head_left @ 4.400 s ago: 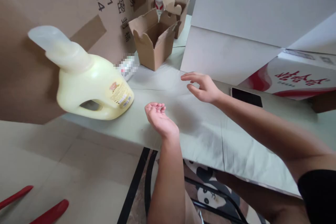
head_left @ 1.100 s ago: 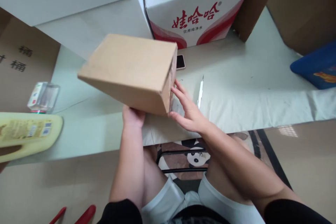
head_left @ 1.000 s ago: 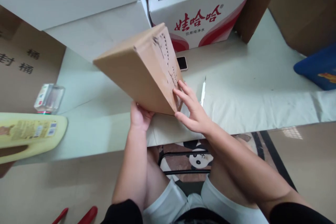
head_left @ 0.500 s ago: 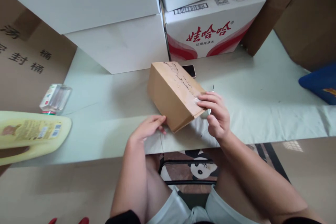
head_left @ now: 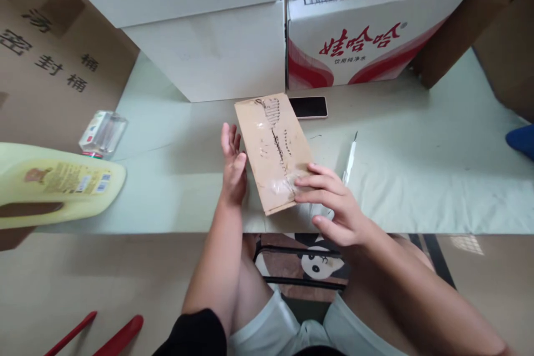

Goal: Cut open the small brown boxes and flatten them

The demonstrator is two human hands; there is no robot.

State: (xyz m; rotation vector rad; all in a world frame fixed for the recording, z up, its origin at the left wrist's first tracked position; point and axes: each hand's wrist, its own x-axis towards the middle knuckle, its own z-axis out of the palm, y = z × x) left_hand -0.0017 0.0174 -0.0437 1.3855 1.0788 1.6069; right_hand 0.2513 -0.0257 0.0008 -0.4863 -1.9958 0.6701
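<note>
A small brown cardboard box [head_left: 271,147] lies on the cloth-covered table, its taped top marked with black drawn lines. At its left side is my left hand [head_left: 234,169], open, with fingers pointing away from me and the thumb near the box edge; I cannot tell whether it touches. My right hand [head_left: 334,200] rests its spread fingertips on the near right part of the box top, thumb apart. Just beyond the right hand lies a slim white pen-like tool [head_left: 351,158] with a thin dark tip, its near end hidden by that hand.
A phone [head_left: 312,107] lies behind the box, before white cartons [head_left: 233,61] and a red-and-white water carton [head_left: 362,50]. To the left are a clear bottle [head_left: 104,130] and a yellow jug [head_left: 62,186]. The table's front edge [head_left: 167,232] runs close by my legs.
My left hand has moved from the near lower corner up along the box's left side and opened. The box has turned and tipped down, showing more of its top. The white tool is more exposed.
</note>
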